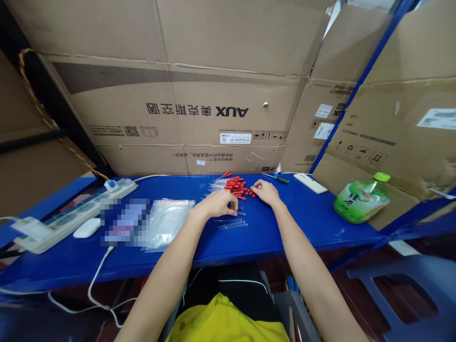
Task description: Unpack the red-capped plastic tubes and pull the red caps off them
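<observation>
My left hand is curled, its fingertips pinching at a thin clear glass dropper tube whose end pokes out beside them. Just in front of me, several more bare tubes lie side by side on the blue tabletop. Beyond my left hand is a pile of clear droppers with red rubber bulbs, their tubes pointing left. At the right edge of that pile, my right hand has thumb and fingers closed at a few loose red bulbs. Its fingertips partly cover what they hold.
Clear zip bags and a blurred-out phone lie left, beside a white case and a power strip. Behind my right hand are a screwdriver and a white power bank. A green tea bottle lies tilted at right. Cardboard walls the back.
</observation>
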Tool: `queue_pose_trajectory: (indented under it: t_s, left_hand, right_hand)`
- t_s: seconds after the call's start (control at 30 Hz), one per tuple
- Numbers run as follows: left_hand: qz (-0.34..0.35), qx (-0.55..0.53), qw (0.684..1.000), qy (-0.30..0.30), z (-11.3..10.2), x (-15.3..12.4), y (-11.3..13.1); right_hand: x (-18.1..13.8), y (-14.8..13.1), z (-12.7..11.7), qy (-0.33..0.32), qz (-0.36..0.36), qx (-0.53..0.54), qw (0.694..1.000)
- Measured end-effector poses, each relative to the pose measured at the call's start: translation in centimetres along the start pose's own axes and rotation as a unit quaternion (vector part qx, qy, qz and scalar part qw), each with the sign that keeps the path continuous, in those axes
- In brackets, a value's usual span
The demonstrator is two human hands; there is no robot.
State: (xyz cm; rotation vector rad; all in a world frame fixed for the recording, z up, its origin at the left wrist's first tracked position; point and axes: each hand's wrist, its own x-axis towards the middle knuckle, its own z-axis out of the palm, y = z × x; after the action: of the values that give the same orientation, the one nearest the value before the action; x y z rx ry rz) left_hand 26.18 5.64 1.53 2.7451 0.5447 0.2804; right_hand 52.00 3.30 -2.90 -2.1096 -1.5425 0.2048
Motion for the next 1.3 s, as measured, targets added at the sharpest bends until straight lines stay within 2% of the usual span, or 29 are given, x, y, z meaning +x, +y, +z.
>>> queue_pose_trajectory:
  t_s: [0.13,0.27,0.37,0.47,0.5,0.57,0.7,0.93,1.13,1.3]
  left_hand:
    - [0.012,0.002,1.0,-0.01,0.4,0.0,-0.6]
    - [0.012,-0.001,1.0,0.004,0.1,0.1,-0.5]
    - [0.015,0.003,0.998,0.063,-0.8,-0.4,-0.6]
    - [-0.029,0.004,0.992,0.122,-1.7,-1.3,-1.9]
    - [-0.055,0.003,0.991,0.12,-1.8,-1.7,-2.6]
    - [-0.084,-0.011,0.993,0.079,-1.9,-2.3,-4.0]
    - [-0.089,-0.019,0.995,0.044,-1.6,-2.6,-5.6]
    - [-0.125,0.01,0.986,0.109,-1.0,-1.8,-5.1]
    - [-0.097,0.03,0.99,0.099,-0.1,-1.2,-5.2]
    - [-0.096,0.033,0.984,0.145,-0.7,-1.4,-4.9]
  right_hand:
    - [-0.2,-0.1,-0.3,-0.04,-0.002,-0.008,0.999]
    - [-0.3,-0.1,-0.4,-0.051,-0.002,-0.015,0.999]
    - [-0.3,-0.1,-0.4,-0.042,0.005,-0.023,0.999]
    - [-0.2,0.0,-0.3,-0.013,0.013,-0.027,0.999]
    - [-0.2,0.0,-0.3,-0.003,0.015,-0.027,1.0]
    - [-0.2,0.0,-0.3,0.013,0.018,-0.024,0.999]
    - [-0.2,-0.3,-0.3,0.031,0.014,-0.018,0.999]
    - [-0.2,-0.5,0.0,0.055,-0.014,0.003,0.998]
    - [-0.2,-0.4,0.4,0.062,-0.035,0.017,0.997]
    - [-0.2,-0.5,0.4,0.081,-0.052,0.025,0.995]
